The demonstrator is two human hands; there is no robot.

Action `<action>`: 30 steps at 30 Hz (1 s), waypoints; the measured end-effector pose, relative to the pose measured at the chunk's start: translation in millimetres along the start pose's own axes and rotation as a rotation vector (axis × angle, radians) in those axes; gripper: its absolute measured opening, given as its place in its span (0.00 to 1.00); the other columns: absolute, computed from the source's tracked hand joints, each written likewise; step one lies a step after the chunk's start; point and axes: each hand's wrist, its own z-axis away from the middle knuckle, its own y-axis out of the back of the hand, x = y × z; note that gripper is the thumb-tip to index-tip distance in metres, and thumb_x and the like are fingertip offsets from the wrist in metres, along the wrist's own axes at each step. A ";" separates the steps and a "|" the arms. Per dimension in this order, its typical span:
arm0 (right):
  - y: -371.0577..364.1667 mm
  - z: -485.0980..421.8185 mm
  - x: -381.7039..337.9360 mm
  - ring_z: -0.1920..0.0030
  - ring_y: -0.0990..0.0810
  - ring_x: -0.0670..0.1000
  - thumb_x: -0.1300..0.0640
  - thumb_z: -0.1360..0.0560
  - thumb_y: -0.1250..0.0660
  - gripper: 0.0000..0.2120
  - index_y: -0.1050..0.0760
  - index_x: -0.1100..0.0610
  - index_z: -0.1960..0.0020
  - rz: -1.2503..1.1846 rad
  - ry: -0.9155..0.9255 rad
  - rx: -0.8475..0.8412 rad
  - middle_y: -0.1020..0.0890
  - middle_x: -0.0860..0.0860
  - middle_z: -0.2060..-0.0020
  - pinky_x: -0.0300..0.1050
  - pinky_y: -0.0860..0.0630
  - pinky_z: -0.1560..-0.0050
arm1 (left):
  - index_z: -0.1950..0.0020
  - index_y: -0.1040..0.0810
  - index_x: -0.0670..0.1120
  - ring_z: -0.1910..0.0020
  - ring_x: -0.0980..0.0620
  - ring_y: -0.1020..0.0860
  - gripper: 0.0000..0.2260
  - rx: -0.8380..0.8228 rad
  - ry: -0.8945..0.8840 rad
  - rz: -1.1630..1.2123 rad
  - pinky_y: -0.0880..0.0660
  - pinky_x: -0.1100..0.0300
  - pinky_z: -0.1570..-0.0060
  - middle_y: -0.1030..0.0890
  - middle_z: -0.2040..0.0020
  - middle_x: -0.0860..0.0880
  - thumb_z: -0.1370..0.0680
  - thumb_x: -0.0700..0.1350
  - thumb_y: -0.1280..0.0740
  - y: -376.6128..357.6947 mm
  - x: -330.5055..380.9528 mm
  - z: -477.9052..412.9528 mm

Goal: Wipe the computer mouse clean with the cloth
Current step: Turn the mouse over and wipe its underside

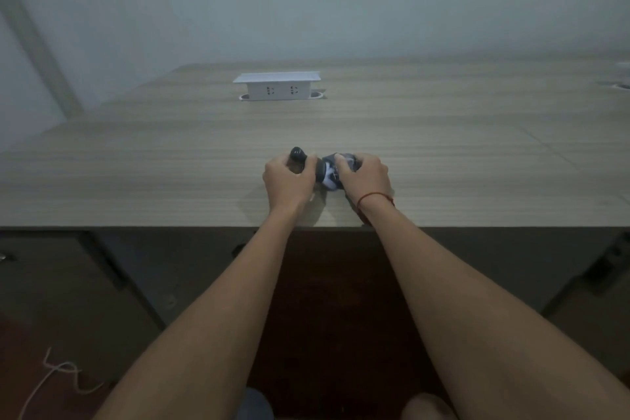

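Observation:
A black computer mouse is gripped in my left hand, just above the wooden table near its front edge; only its far end and a dark part by my thumb show. My right hand is closed on a bunched dark cloth with white patches, and presses it against the right side of the mouse. A red string circles my right wrist. Most of the mouse's body is hidden by my fingers.
A white pop-up socket box stands at the back middle of the table. A round cable port sits at the far right edge. Below the table are dark cabinet fronts, and a white cord lies on the floor at the left.

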 end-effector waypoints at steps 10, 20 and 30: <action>-6.4 1.1 -1.1 0.56 0.18 0.55 0.32 0.31 0.41 0.26 0.20 0.53 0.54 0.013 -0.015 0.028 0.17 0.52 0.59 0.54 0.19 0.52 | 0.54 0.17 0.40 0.58 0.50 0.17 0.09 0.074 0.116 0.054 0.20 0.56 0.56 0.16 0.58 0.45 0.25 0.46 0.30 -10.0 -1.8 -15.6; -8.8 -2.4 -0.8 0.53 0.20 0.57 0.36 0.25 0.40 0.23 0.21 0.55 0.52 0.064 -0.034 0.082 0.18 0.53 0.58 0.51 0.23 0.49 | 0.57 0.21 0.46 0.60 0.53 0.19 0.03 0.002 0.065 0.034 0.22 0.64 0.60 0.18 0.60 0.49 0.25 0.44 0.28 -11.1 -0.7 -12.2; -7.2 -7.3 1.3 0.50 0.20 0.59 0.39 0.24 0.39 0.22 0.20 0.57 0.48 0.069 -0.057 0.098 0.17 0.55 0.53 0.49 0.24 0.49 | 0.46 0.20 0.36 0.51 0.42 0.16 0.13 -0.274 0.184 0.291 0.18 0.43 0.51 0.16 0.50 0.39 0.27 0.41 0.26 5.2 -12.8 -20.7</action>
